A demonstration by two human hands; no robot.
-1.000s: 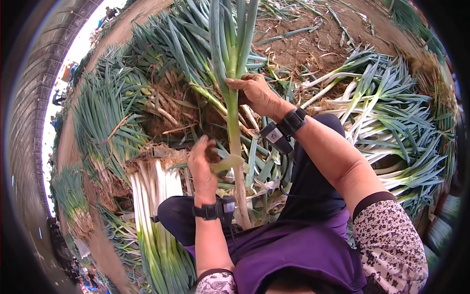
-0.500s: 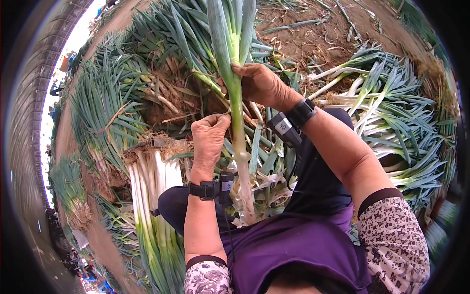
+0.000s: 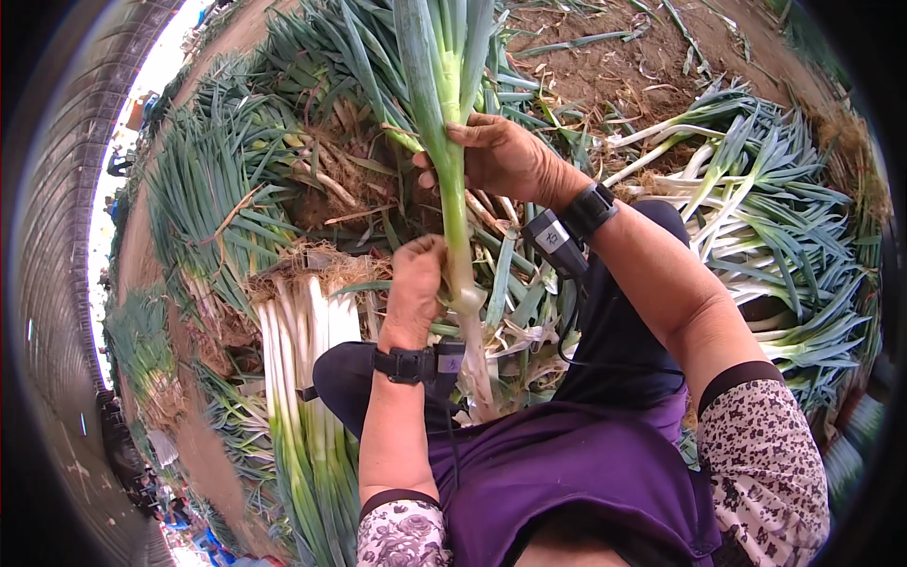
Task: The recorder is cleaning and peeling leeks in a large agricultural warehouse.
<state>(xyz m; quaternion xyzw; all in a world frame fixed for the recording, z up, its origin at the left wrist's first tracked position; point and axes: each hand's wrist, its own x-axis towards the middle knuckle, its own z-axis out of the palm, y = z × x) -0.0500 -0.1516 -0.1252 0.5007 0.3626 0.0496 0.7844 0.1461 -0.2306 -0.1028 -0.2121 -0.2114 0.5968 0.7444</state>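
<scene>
1. The right hand (image 3: 501, 159) is reaching inward from the right, its forearm (image 3: 661, 279) slanting up and leftward from the lower right, with a black strap (image 3: 590, 210) circling the wrist.
2. The left hand (image 3: 414, 291) is standing nearly upright lower down, just left of the stalk, its forearm (image 3: 397, 439) rising almost straight from the lower edge.
3. The long leek (image 3: 456, 217) is standing between the hands, in front of the person's body; its green leaves are fanning toward the top edge, and its pale end is pointing down toward the purple garment (image 3: 576, 472).
4. Its long axis is running nearly up and down the view, leaning slightly so that the pale end is sitting further right than the leaves.
5. The right hand is gripping the leek just below where the leaves spread: the thumb is pressing on the front, while fingertips are showing past the left side.
6. The left hand's fingers are curling inward beside the stalk; I cannot tell whether they are pinching any skin. A pale fold of loose skin (image 3: 469, 300) is bulging around the stalk just below.
7. A bundle of white-stemmed leeks (image 3: 316, 350) is lying to the left, its roots pointing away from the person.
</scene>
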